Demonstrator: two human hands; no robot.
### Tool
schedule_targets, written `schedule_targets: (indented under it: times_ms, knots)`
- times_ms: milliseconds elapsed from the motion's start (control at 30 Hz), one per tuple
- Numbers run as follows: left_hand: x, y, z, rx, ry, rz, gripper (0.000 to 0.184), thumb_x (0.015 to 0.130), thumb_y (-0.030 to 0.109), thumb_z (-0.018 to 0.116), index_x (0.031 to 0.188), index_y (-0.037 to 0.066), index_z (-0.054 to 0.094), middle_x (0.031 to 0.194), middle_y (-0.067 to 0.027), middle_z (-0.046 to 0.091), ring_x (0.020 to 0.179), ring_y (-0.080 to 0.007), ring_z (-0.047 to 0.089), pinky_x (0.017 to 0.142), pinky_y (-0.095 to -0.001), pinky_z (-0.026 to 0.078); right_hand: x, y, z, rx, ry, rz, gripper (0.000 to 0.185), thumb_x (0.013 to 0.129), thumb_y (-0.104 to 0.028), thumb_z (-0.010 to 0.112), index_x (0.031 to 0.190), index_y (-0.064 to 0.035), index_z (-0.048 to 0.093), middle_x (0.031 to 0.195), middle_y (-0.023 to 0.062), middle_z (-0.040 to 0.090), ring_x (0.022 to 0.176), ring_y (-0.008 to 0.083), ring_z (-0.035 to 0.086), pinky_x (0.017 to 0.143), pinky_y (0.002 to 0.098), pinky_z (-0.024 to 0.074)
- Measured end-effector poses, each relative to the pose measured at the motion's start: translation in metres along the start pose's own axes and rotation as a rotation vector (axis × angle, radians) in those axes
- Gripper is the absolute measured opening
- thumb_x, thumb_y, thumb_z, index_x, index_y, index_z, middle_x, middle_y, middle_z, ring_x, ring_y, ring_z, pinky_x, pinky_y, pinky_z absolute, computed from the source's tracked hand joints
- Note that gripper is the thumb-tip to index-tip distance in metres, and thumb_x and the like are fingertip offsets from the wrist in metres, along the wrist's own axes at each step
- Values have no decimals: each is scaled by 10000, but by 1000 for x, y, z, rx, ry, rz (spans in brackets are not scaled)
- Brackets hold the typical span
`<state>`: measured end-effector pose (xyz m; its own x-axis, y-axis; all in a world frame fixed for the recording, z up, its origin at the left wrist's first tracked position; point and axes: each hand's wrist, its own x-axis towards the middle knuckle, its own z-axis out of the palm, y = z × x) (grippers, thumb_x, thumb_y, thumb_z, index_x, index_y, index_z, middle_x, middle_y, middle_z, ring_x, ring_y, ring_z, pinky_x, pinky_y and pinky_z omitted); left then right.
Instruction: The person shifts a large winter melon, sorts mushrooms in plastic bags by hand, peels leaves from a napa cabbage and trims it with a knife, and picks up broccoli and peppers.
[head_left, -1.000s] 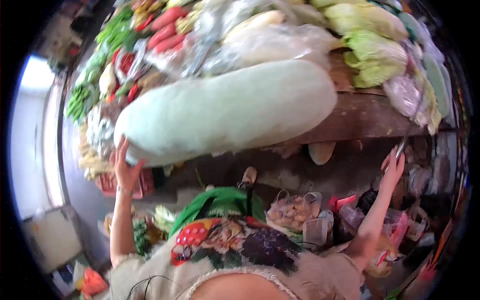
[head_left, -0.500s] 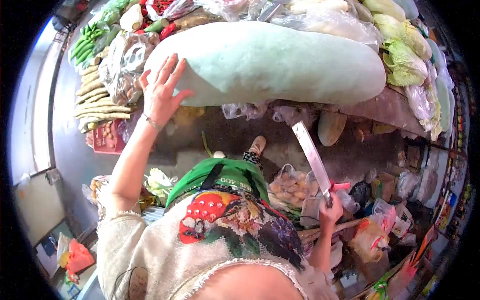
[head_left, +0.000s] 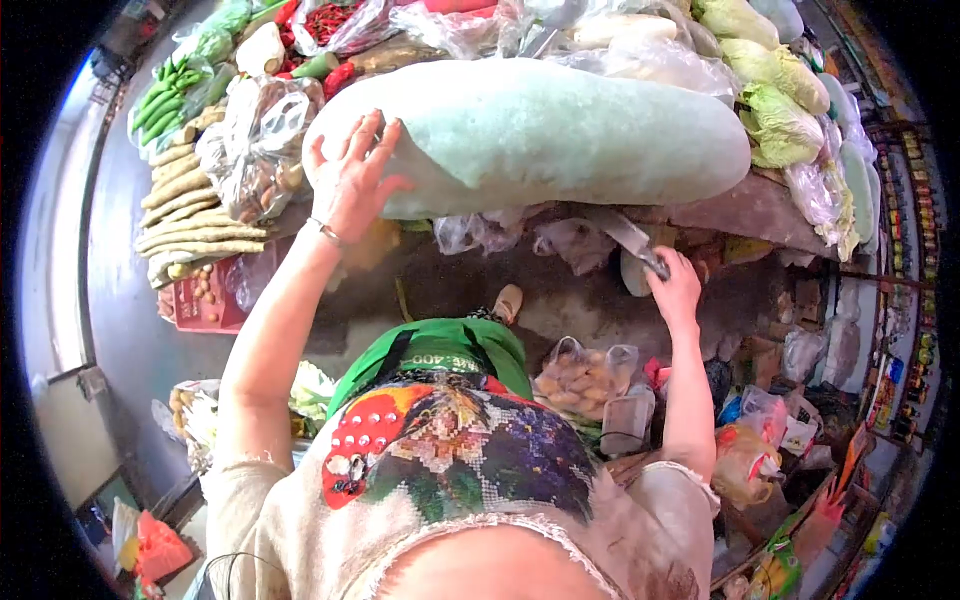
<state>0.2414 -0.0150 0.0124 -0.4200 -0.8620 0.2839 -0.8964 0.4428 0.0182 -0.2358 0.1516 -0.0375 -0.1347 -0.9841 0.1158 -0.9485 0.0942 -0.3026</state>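
Observation:
A very large pale green melon [head_left: 560, 130] lies lengthwise along the near edge of the produce stall. On its left end rests my left hand [head_left: 358, 180], fingers spread, holding nothing. My right hand [head_left: 677, 283] is wrapped round the dark handle of a knife [head_left: 627, 234], below the melon's right half. The blade points up and left toward the melon's underside, and its tip is hard to make out. Behind the knife, a pale gourd [head_left: 634, 272] shows partly under the stall board [head_left: 770, 215].
Long brown roots [head_left: 185, 205], a bag of brown produce [head_left: 258, 150] and green peppers [head_left: 160, 105] lie at left. Cabbages [head_left: 785, 125] stand at right. A red crate [head_left: 205, 300], a bag of potatoes [head_left: 580, 380] and other bags sit lower down.
My right hand has raised the knife from beside my body to near the stall edge, after first lowering it from the far right. My left hand has moved from the melon's lower edge onto its surface.

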Motion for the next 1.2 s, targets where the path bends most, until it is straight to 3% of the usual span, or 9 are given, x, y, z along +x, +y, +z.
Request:
schedule_targets:
  times_ms: [267, 367, 500, 700, 800, 900, 1000, 1133, 1200]
  knots:
    - [3, -1, -1, 17, -1, 22, 811, 723, 429, 773, 1434, 189, 465, 1481, -65, 436, 1363, -219, 407, 1092, -515, 236, 40, 18, 23, 214, 16, 187, 415, 695, -277, 837, 1007, -79, 646, 934, 103, 616, 944, 304, 580, 820, 410, 471]
    - [4, -2, 0, -8, 27, 49, 822, 700, 417, 785, 1424, 172, 482, 1479, -59, 441, 1352, -214, 420, 1093, -488, 246, 49, 40, 36, 34, 93, 39, 384, 705, -337, 824, 896, -50, 656, 985, 134, 621, 984, 349, 574, 831, 424, 469]
    - [6, -5, 3, -29, 18, 59, 788, 708, 418, 768, 1399, 150, 499, 1450, -107, 458, 1345, -250, 422, 1073, -518, 252, 76, 34, 24, 147, -8, 93, 403, 712, -231, 797, 1069, -72, 700, 1160, 149, 639, 1107, 352, 571, 927, 430, 470]
    - [0, -4, 5, -22, 26, 69, 802, 717, 415, 779, 1413, 144, 486, 1467, -102, 455, 1327, -248, 453, 1078, -497, 264, 89, 41, 29, 374, 39, 123, 460, 700, -204, 821, 1115, -66, 676, 1131, 149, 669, 1048, 338, 628, 909, 400, 496]
    - [5, -4, 4, 12, 67, 83, 800, 722, 429, 785, 1409, 137, 498, 1467, -89, 468, 1310, -231, 478, 1071, -485, 283, 90, 55, 44, 112, 79, 22, 482, 697, -279, 829, 1105, -72, 679, 1261, 115, 613, 1185, 339, 545, 961, 455, 433]
    - [2, 0, 4, 6, 76, 84, 793, 722, 428, 789, 1406, 142, 508, 1456, -83, 482, 1303, -214, 486, 1065, -468, 288, 82, 52, 50, -251, 223, -7, 504, 689, -308, 823, 1131, -124, 668, 1208, 52, 620, 1160, 304, 526, 958, 459, 379]
    - [2, 2, 3, 34, 66, 83, 800, 709, 430, 800, 1400, 139, 520, 1438, -79, 505, 1300, -200, 488, 1050, -430, 301, 88, 59, 67, -133, 280, 119, 451, 737, -371, 779, 1079, -92, 687, 1228, 95, 586, 1233, 354, 450, 972, 557, 300]
    - [1, 2, 7, 54, 92, 76, 827, 690, 456, 813, 1391, 125, 525, 1443, -90, 502, 1301, -197, 488, 1033, -403, 317, 94, 61, 75, -82, 378, 104, 530, 720, -407, 793, 1139, -112, 657, 1209, 104, 573, 1207, 356, 455, 967, 510, 330]
    - [0, 2, 8, -32, 66, 65, 813, 707, 446, 800, 1397, 126, 515, 1453, -119, 483, 1323, -227, 472, 1054, -475, 284, 91, 58, 75, -120, 462, 118, 531, 735, -346, 791, 1197, -141, 628, 1237, 64, 599, 1207, 328, 500, 969, 468, 378]
